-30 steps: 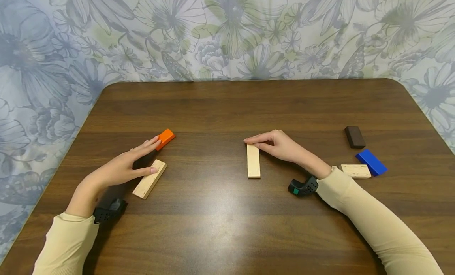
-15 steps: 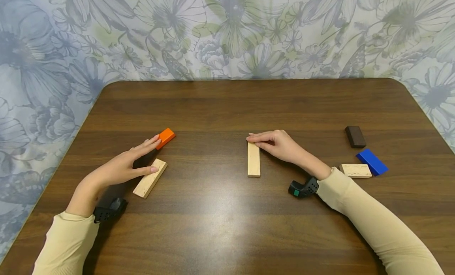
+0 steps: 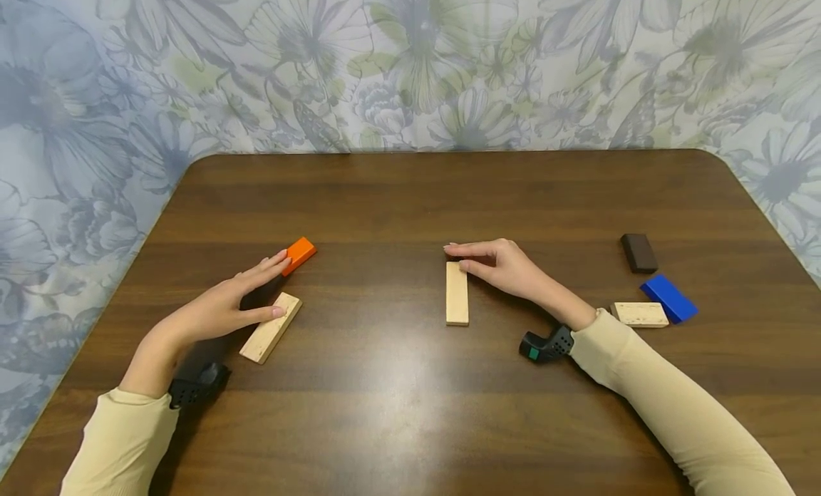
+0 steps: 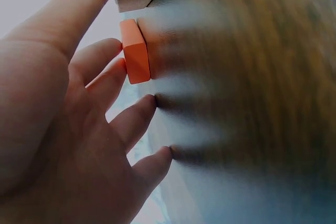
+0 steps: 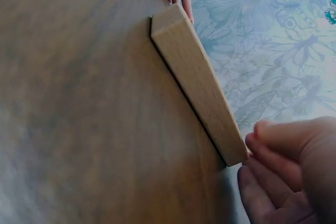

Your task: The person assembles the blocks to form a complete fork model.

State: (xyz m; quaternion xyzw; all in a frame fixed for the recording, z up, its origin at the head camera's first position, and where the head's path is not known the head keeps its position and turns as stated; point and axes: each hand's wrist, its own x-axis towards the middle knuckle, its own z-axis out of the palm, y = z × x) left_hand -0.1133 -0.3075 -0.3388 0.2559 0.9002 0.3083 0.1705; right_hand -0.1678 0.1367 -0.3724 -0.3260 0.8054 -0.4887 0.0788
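My left hand (image 3: 214,311) lies spread on the left, its thumb resting on a tilted-angle wooden block (image 3: 269,330) and two fingertips touching an orange block (image 3: 299,255). In the left wrist view those fingertips meet the side of the orange block (image 4: 136,56). At the centre, a wooden block (image 3: 457,296) lies flat, pointing toward me. My right hand (image 3: 507,266) is at its far end, thumb at the corner and straight fingers just beyond. The right wrist view shows the fingers beside the end of this block (image 5: 197,82), not curled round it.
On the right of the brown table (image 3: 398,425) lie a dark brown block (image 3: 638,253), a blue block (image 3: 669,298) and a wooden block (image 3: 640,314), the last two close together. A floral-patterned wall (image 3: 410,68) stands behind the table's far edge.
My right thumb and fingers have parted slightly at the far end of the central block, leaving more of that end in sight. My left hand stays in place.
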